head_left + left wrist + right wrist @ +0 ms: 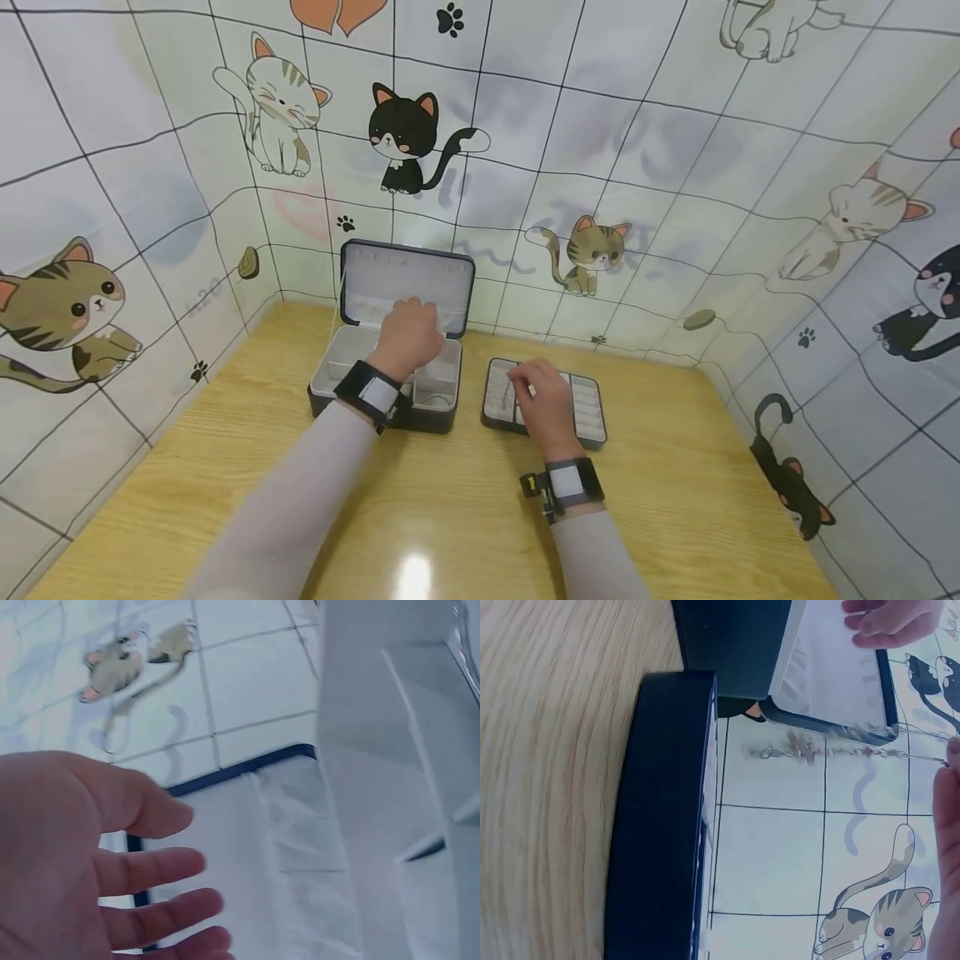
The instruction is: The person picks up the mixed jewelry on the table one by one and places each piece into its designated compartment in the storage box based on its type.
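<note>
A dark jewellery box (420,419) with pale lined compartments stands with its lid (375,279) raised. My left hand (411,337) is over the back of the box, in front of the lid. In the left wrist view its fingers (161,919) are spread and extended, with nothing in them. My right hand (547,404) is above a dark-edged jewellery tray (588,408) to the right of the box. Between thumb and finger it pinches a thin silvery chain (802,750), which hangs down in loose strands.
Ring rolls fill the tray's right part. A small loop-shaped piece (435,402) lies in the box's front right compartment. Behind the wooden table (450,508) hangs a cat-patterned sheet (660,200), close to the box's lid.
</note>
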`<state>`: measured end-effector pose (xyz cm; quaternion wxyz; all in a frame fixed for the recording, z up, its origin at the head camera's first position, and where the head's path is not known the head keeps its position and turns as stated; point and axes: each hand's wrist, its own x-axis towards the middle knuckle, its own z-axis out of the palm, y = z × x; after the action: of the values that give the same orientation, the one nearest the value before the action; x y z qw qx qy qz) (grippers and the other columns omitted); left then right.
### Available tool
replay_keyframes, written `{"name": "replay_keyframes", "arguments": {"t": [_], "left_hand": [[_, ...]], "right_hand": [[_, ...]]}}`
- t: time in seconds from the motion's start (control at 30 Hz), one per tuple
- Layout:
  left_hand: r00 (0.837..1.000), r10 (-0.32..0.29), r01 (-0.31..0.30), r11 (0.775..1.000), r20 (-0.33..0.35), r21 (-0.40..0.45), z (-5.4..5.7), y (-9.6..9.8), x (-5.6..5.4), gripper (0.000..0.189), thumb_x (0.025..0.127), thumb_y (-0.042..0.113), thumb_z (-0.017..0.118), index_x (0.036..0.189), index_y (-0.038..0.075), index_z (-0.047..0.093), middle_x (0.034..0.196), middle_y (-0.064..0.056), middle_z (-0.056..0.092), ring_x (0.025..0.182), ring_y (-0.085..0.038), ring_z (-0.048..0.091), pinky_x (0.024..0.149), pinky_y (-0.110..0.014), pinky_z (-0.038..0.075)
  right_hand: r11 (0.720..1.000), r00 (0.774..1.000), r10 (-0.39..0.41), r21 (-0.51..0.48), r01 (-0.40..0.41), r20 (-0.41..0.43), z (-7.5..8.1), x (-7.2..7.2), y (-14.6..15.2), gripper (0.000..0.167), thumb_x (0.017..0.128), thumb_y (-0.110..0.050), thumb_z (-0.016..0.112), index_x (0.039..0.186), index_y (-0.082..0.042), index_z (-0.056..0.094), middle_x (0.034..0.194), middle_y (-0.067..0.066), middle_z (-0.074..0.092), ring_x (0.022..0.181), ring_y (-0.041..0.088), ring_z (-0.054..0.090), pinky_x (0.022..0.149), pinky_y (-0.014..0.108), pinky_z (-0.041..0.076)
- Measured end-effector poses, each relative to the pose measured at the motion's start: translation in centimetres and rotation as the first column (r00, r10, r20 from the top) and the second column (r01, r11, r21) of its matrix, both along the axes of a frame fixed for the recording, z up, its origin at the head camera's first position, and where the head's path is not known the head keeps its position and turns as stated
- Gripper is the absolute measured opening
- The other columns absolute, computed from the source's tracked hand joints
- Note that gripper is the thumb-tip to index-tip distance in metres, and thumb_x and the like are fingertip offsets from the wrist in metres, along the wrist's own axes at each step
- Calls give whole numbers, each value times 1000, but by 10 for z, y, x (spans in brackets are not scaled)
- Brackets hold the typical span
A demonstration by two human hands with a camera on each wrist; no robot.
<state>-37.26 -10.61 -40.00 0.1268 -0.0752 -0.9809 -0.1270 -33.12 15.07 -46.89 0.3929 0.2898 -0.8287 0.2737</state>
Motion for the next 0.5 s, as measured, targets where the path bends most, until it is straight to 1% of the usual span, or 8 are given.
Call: {"name": "replay_keyframes", "arguments": {"t": [0.07, 0.13, 0.2, 0.27, 0.33, 0.43, 0.5], "left_hand": [[1000, -6, 6, 1000, -2, -4, -3, -2, -8, 26, 94, 16, 67, 110, -4, 69, 104, -20, 63, 95, -35, 60, 75, -48, 58], [1000, -5, 5, 1000, 12, -19, -5, -3, -12, 29, 94, 14, 67, 115, -6, 69, 108, -21, 63, 98, -36, 61, 77, -49, 59], [999, 6, -4, 999, 39, -40, -6, -3, -15, 31, 94, 14, 66, 118, -6, 68, 110, -22, 63, 101, -38, 62, 78, -51, 60], [997, 19, -14, 998, 76, -62, -6, -4, -17, 31, 93, 13, 65, 118, -6, 67, 111, -23, 64, 102, -39, 62, 79, -53, 60], [995, 24, -17, 997, 100, -72, -5, -5, -20, 31, 93, 12, 65, 118, -5, 67, 112, -23, 64, 103, -39, 63, 79, -53, 60], [995, 2, 4, 998, 99, -60, -2, -9, -25, 33, 92, 11, 66, 122, -3, 67, 115, -21, 66, 102, -37, 65, 77, -51, 61], [997, -26, 31, 998, 78, -54, 2, -12, -28, 34, 92, 10, 67, 124, -2, 68, 115, -20, 68, 100, -36, 67, 77, -49, 62]], "right_hand": [[999, 1000, 5, -38, -5, -11, -1, -1, 0, 5, 94, -7, 79, 95, -11, 77, 91, 4, 71, 82, 19, 68, 71, 36, 58], [998, 1000, 4, -65, -4, 3, -2, -2, 0, 6, 93, -6, 79, 94, -12, 77, 90, 3, 72, 81, 18, 68, 71, 35, 58], [996, 1000, 1, -88, 1, 18, -3, -2, 1, 7, 92, -6, 81, 94, -12, 78, 89, 3, 73, 80, 16, 68, 70, 33, 58], [995, 999, 2, -103, 3, 45, -3, -2, 1, 8, 91, -5, 81, 94, -12, 78, 89, 2, 73, 80, 16, 68, 71, 32, 58], [994, 998, 7, -113, 1, 67, -3, -2, 0, 8, 91, -6, 81, 94, -13, 78, 89, 1, 73, 80, 15, 68, 71, 31, 57], [992, 995, 29, -127, -17, 96, -3, 0, -1, 8, 91, -7, 81, 94, -14, 78, 89, 1, 74, 79, 15, 69, 71, 30, 58], [990, 993, 44, -140, -28, 108, -3, 0, -1, 7, 91, -8, 81, 94, -14, 78, 89, 1, 74, 79, 15, 70, 71, 30, 59]]}}
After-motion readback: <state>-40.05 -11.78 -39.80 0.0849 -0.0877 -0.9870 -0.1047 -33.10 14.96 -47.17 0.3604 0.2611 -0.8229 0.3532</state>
